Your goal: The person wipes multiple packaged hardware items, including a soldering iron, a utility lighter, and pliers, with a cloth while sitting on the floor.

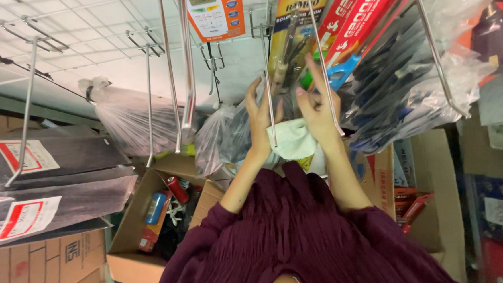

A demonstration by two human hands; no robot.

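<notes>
both hands' grip, left hand (pixel 259 120) and right hand (pixel 316 107), clenched on white cloth (pixel 290 139) between them, by metal hook (pixel 270 85)

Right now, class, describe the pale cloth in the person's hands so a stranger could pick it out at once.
Start at the white wire grid wall with its long metal hooks. Below the hanging packages, the left hand and right hand reach up together. Bunched between them is the pale cloth, soft, crumpled and plain beside the clear bags and printed packages.

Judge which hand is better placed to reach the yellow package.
Right, probably: the right hand has a finger raised beside the yellow package, while the left hand sits lower, against the white cloth.
</notes>
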